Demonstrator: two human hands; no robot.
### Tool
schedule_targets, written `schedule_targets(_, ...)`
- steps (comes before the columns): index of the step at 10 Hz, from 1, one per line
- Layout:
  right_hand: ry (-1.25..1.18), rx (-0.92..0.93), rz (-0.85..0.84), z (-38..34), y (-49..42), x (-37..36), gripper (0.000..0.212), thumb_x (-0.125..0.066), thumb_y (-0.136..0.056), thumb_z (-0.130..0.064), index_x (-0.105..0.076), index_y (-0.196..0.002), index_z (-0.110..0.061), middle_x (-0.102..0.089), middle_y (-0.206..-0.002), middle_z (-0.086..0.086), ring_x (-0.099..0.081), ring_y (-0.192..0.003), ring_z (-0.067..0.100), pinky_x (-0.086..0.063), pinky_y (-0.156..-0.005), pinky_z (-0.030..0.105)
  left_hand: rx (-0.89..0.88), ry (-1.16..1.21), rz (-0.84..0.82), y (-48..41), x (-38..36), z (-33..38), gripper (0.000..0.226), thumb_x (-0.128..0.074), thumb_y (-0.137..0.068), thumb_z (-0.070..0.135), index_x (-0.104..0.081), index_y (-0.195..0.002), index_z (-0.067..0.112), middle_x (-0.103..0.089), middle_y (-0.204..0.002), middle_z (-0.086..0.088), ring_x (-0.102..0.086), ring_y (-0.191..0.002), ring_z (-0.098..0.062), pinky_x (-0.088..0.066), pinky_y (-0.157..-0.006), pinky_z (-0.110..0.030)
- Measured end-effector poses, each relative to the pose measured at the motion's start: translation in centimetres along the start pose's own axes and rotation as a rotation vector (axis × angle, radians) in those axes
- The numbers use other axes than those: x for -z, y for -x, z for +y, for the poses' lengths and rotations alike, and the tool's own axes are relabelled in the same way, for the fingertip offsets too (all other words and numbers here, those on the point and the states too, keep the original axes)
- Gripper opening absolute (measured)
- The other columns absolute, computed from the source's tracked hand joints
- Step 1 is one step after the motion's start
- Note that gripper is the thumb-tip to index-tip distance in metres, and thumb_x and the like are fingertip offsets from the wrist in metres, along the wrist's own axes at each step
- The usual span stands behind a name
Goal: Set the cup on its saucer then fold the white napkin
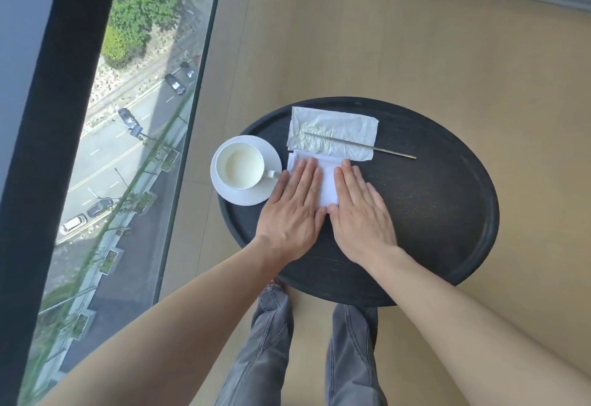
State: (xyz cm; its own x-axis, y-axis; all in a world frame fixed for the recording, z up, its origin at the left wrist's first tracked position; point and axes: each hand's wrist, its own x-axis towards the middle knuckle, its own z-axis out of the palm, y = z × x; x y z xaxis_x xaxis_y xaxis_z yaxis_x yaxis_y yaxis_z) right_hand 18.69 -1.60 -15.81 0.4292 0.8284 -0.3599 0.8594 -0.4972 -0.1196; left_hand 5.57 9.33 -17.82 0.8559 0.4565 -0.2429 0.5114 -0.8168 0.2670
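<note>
Both hands pressed flat on the white napkin.
Left hand and right hand, fingers spread, hide most of the white napkin; cup sits on saucer just left of it.

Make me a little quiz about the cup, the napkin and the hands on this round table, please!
1. True or false: the white china cup stands on its white round saucer.
2. Which hands press flat on the folded white napkin? A left hand only, B right hand only, C both.
3. What lies on the crumpled white paper wrapper?

Key: 1 true. 2 C. 3 A thin metal rod.
</note>
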Motion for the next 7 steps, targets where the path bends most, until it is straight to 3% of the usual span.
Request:
schedule_targets(4,-0.009,-0.004,0.011,-0.1,0.2,0.7,0.065,-0.018,-0.105,-0.04,0.0,-0.162,-0.015,0.009,-0.17,0.002,0.002,-0.157,0.018,-0.01,-0.126,0.038,-0.016,-0.027,0.009,0.2,0.4,0.0,0.07,-0.023,-0.11,0.046,-0.009,-0.164,0.004,-0.004,-0.173,-0.014,0.0,-0.161,-0.028,-0.006,-0.129,-0.048)
schedule_targets(5,-0.022,-0.018,0.037,0.0,1.5,1.3,0.065,-0.022,-0.105,-0.04,-0.006,-0.162,-0.015,0.0,-0.17,0.003,-0.005,-0.157,0.019,-0.012,-0.124,0.037,-0.048,-0.034,0.017,1.3,0.7,0.6,0.07,-0.027,-0.108,0.044,-0.016,-0.163,0.001,-0.013,-0.171,-0.017,-0.008,-0.16,-0.029,-0.011,-0.129,-0.049)
schedule_targets(6,-0.065,-0.052,0.05,0.3,2.9,2.5,0.064,-0.031,-0.103,-0.04,-0.02,-0.16,-0.012,-0.018,-0.168,0.006,-0.018,-0.155,0.02,-0.023,-0.122,0.039,-0.072,-0.041,0.007,2.8,1.9,1.7,0.07,-0.033,-0.106,0.042,-0.026,-0.16,-0.001,-0.021,-0.169,-0.019,-0.015,-0.159,-0.029,-0.018,-0.128,-0.05)
schedule_targets(7,-0.097,-0.116,0.072,1.1,5.2,3.2,0.057,-0.048,-0.099,-0.037,-0.043,-0.15,-0.011,-0.044,-0.156,0.007,-0.04,-0.144,0.023,-0.039,-0.111,0.043,-0.072,-0.025,-0.022,5.1,2.7,3.0,0.066,-0.043,-0.101,0.038,-0.041,-0.154,-0.002,-0.04,-0.162,-0.019,-0.035,-0.152,-0.033,-0.034,-0.121,-0.05)
